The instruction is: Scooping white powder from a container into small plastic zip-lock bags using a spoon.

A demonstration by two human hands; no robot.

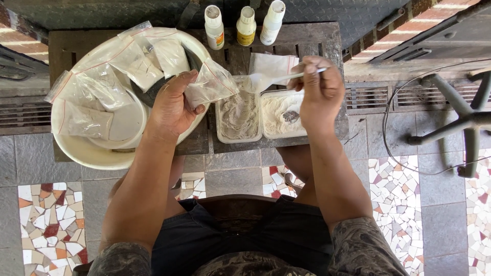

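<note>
My left hand (171,105) pinches a small clear bag (212,84) of powder; my right hand (319,92) grips a white plastic spoon (266,80), handle lying left-right, its bowl touching the bag's mouth above two powder trays (261,115).

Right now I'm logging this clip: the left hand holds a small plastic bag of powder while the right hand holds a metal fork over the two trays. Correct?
Not quite. The head view shows the right hand holding a white plastic spoon, not a metal fork. The left hand does hold the small bag beside the two trays.
</note>
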